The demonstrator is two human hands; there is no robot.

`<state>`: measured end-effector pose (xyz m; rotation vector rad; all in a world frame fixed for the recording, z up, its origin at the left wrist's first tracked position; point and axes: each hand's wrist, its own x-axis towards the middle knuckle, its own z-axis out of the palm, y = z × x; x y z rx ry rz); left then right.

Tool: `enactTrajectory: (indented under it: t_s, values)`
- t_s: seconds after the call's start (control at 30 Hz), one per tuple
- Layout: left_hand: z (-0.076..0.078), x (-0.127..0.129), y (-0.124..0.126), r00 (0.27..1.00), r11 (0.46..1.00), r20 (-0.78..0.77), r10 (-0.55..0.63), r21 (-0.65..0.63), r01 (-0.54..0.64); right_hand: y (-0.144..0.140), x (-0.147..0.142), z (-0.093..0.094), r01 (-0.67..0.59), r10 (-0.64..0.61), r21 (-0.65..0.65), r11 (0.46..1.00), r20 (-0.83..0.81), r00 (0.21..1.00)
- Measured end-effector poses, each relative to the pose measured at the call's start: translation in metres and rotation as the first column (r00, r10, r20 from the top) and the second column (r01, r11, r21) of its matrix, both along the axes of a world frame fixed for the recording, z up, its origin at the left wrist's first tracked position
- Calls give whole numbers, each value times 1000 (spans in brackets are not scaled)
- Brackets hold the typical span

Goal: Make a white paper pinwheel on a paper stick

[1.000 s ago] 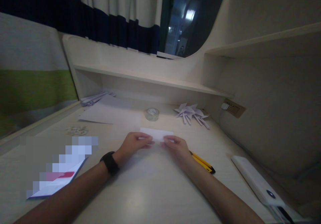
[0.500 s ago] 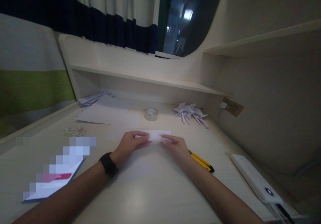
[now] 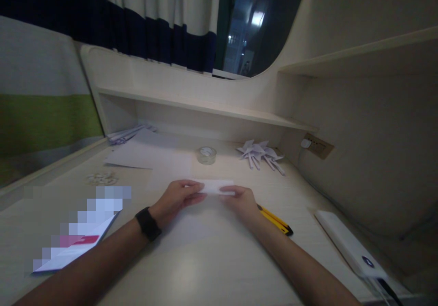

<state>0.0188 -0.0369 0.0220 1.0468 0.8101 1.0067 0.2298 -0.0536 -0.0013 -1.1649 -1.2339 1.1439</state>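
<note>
A small white piece of paper [image 3: 212, 187] is held out between my two hands just above the desk, its long side running left to right. My left hand [image 3: 181, 195], with a black band on the wrist, pinches its left end between thumb and fingers. The right end is gripped the same way by my right hand [image 3: 241, 201]. Under my left hand lies another pale sheet [image 3: 191, 230], flat on the desk. Beside my right forearm rests a yellow and black utility knife [image 3: 276, 220].
Behind my hands stands a roll of clear tape [image 3: 206, 155]. Several paper pinwheels [image 3: 256, 153] lie at the back right, white sheets [image 3: 137, 150] at the back left. Small pale bits [image 3: 101, 178] sit left, near a partly blurred bright flat object [image 3: 85, 240]. A white power strip [image 3: 349, 242] lies right.
The paper between my hands now looks like a narrower, flatter strip, its front edge more visible. Both hands have stayed almost in place.
</note>
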Motion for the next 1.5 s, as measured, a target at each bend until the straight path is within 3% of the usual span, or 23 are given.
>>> enactTrajectory:
  t_s: [0.13,0.27,0.47,0.57,0.63,0.7,0.73,0.83,0.93,1.0,1.03,1.1,1.23,1.5]
  values:
    - [-1,-1,2,999,998,-44,20,57,-17,-2,-1,3,28,-28,0,1000,29,999]
    - [1,-3,5,991,977,-114,68,207,-43,0,0,3,58,-58,-14,998,-36,998]
    - [6,-8,9,931,935,-365,-35,318,160,1,4,5,24,-26,-29,999,-76,997]
    - [5,-13,12,902,919,-431,-13,350,181,1,5,6,4,-6,-28,1000,-78,997]
    - [4,-16,14,886,879,-461,44,439,185,1,5,6,10,-12,-22,1000,-95,995]
    - [2,-18,15,853,778,-491,179,602,183,1,6,6,23,-26,-24,999,-122,992]
    - [2,-19,15,829,700,-493,265,689,186,1,6,6,30,-33,-28,999,-130,991]
    - [-1,-18,14,736,409,-454,503,875,260,1,6,7,40,-44,-39,998,-130,991]
    - [-2,-15,11,670,135,-366,645,918,372,0,4,6,14,-15,-10,1000,-104,994]
    - [-2,-14,8,664,26,-320,675,911,412,-1,3,5,-10,10,4,1000,-83,996]
    - [-1,-14,6,669,1,-319,672,903,430,-1,2,4,-19,19,-1,1000,-78,997]
    - [0,-14,3,674,3,-347,652,890,455,-2,1,4,-33,31,-26,999,-79,996]
    - [0,-15,2,671,82,-416,613,879,470,-1,0,1,-55,54,-4,998,-98,994]
    - [-11,-12,10,655,78,-412,634,876,475,0,2,1,-7,7,-3,1000,-49,999]
